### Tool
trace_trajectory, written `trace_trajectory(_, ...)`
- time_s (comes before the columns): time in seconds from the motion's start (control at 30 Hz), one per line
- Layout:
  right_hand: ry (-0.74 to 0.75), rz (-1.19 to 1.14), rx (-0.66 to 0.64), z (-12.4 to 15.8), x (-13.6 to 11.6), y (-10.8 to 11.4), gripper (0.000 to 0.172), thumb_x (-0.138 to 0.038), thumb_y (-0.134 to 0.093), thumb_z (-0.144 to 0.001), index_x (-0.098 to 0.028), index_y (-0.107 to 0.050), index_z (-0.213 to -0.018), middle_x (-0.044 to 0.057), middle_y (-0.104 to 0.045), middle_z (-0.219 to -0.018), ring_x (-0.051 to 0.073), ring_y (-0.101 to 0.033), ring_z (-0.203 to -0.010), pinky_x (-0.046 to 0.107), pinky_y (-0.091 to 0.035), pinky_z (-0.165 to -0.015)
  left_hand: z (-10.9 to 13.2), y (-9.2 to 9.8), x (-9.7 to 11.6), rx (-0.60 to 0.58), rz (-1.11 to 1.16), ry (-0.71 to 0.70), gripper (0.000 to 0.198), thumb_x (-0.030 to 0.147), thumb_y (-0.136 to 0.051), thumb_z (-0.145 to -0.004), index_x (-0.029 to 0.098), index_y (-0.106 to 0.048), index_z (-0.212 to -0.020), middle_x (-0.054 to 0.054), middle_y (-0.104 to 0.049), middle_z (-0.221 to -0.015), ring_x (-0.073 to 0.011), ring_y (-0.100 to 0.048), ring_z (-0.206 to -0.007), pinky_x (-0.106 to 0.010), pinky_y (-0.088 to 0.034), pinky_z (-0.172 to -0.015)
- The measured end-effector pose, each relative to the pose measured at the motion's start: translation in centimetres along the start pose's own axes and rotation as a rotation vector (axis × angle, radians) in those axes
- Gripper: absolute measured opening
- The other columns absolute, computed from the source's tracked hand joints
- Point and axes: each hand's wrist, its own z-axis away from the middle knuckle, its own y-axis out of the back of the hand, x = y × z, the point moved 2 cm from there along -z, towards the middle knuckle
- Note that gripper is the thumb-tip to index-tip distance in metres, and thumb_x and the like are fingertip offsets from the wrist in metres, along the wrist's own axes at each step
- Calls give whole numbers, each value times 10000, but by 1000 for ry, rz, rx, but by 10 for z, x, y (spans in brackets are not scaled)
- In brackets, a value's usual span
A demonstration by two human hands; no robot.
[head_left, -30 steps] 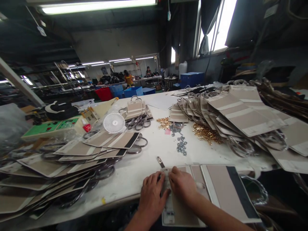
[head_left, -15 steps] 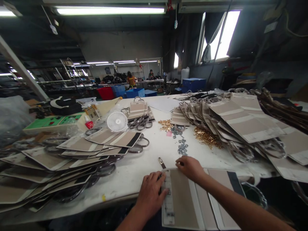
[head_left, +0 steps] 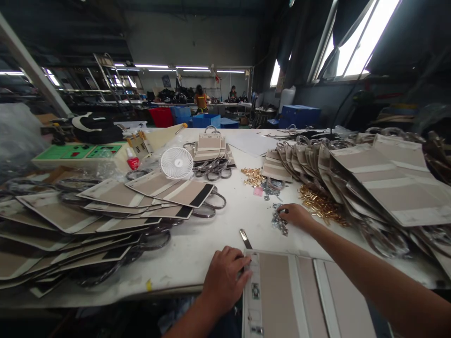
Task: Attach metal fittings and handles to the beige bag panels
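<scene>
A flat beige bag panel [head_left: 276,291] with pale strips lies at the near table edge. My left hand [head_left: 225,279] is closed on its left border, thumb and fingers at the edge. Small metal plates [head_left: 255,291] show along that border. Over a scattered pile of grey metal plates [head_left: 280,226] is my right hand [head_left: 296,217], fingertips pinched together among them. Whatever is between those fingertips is hidden. A narrow metal tool [head_left: 245,238] with a dark end rests just beyond the panel's top left corner.
Stacked bag panels with handles [head_left: 120,192] cover the left, and more [head_left: 394,178] the right. Gold-coloured fittings [head_left: 322,206] lie right of the grey plates, others [head_left: 252,177] farther back. A white fan [head_left: 176,163] and red-capped bottle [head_left: 132,160] stand left. People work far behind.
My right hand has moved forward from the panel's top edge to the grey metal plates. My left hand stays at the panel's left border. The view has shifted slightly.
</scene>
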Motion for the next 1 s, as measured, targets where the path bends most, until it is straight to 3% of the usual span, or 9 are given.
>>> trace_trajectory(0.23,18,3,0,-2,-6,-2,343,-284,-651,-887,-261,-830,-1178,71,-810,-1126,243,-722,-986,278,-471,-818,2,1,2,-1,20,18,318,237,-782,-900,309,-732,-1205,-26,-719,-1114,-241,-616,-1060,-443,-470,-885)
trace_trajectory(0.33,-2,6,12,-3,-8,-4,291,-294,-683,-859,-259,-849,-1096,69,-814,-1096,244,-723,-958,274,-467,-775,3,1,3,5,26,19,302,238,-779,-904,311,-730,-1193,-23,-717,-1116,-242,-611,-1062,-448,-461,-895)
trace_trajectory(0.47,-24,-6,1,-4,-14,-6,250,-216,-683,-816,-233,-853,-999,48,-815,-915,200,-721,-832,247,-447,-711,6,-1,2,8,32,24,296,262,-788,-905,316,-724,-1189,-19,-714,-1114,-242,-610,-1054,-444,-459,-901)
trace_trajectory(0.57,-50,1,-10,-4,-21,-5,203,-276,-674,-833,-224,-850,-917,50,-798,-829,192,-711,-765,252,-435,-673,8,-3,1,7,26,26,312,286,-796,-903,325,-715,-1202,-15,-710,-1119,-246,-602,-1067,-443,-458,-916)
trace_trajectory(0.67,-95,37,-5,-4,-27,-5,195,-353,-686,-822,-244,-843,-860,57,-793,-826,215,-710,-773,267,-422,-646,9,-5,0,5,23,30,323,298,-798,-904,329,-711,-1214,-11,-706,-1131,-246,-594,-1084,-446,-454,-933)
trace_trajectory(0.77,-129,63,1,-6,-30,-5,167,-322,-695,-802,-255,-836,-859,58,-796,-865,228,-716,-811,269,-418,-637,9,-4,0,3,21,27,300,311,-785,-916,323,-711,-1206,-8,-707,-1133,-243,-595,-1082,-448,-450,-932)
trace_trajectory(0.93,-118,60,-33,-18,-28,-8,101,-280,-744,-834,-195,-795,-812,48,-752,-752,187,-690,-694,269,-470,-629,9,-2,1,7,19,30,283,316,-780,-917,322,-721,-1193,-11,-714,-1111,-237,-599,-1073,-436,-445,-925)
trace_trajectory(1.0,-77,55,-19,-22,-28,-8,169,-328,-762,-893,-166,-760,-845,28,-727,-753,168,-673,-670,287,-526,-653,10,-2,2,9,25,29,279,330,-778,-918,326,-726,-1192,-11,-718,-1108,-236,-600,-1081,-431,-445,-923)
